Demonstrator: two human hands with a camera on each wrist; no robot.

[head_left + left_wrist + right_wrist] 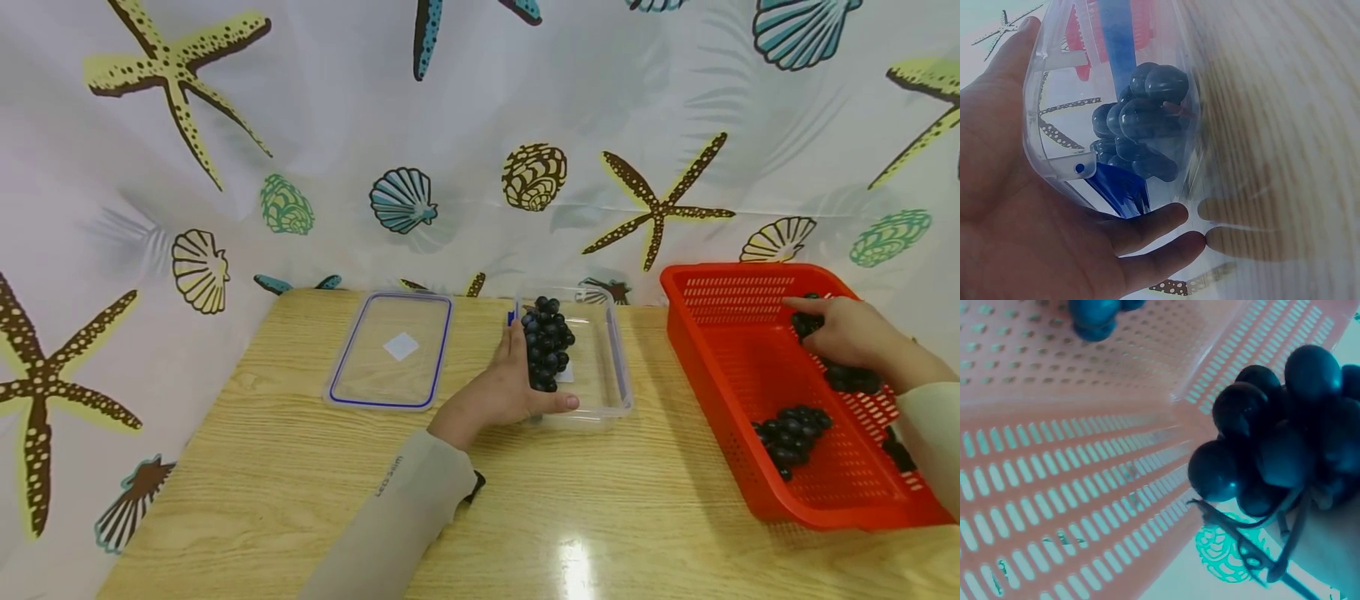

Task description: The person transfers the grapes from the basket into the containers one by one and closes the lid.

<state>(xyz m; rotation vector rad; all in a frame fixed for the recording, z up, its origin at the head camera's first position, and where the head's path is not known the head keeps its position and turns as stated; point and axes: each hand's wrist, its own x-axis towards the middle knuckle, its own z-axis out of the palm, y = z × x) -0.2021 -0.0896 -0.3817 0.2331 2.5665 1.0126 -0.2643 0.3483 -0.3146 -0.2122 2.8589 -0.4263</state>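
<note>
My left hand [498, 383] lies along the left side of a clear plastic container [611, 350], its fingers straight and its thumb stretched along the front edge. Inside that container, on its left half, sits a bunch of dark grapes [547, 342], seen through the wall in the left wrist view [1141, 125]. Over at the right, my right hand [851, 333] is in the red basket [712, 400], near its right wall. It grips another bunch of dark grapes [1279, 437], whose stem hangs out below in the right wrist view; the fingertips are hidden there.
A clear lid [390, 350] with a blue seal lies flat on the wooden table [262, 483], left of the container. Another grape bunch [791, 437] rests in the basket's near part. Behind the table hangs a shell-patterned cloth [465, 125].
</note>
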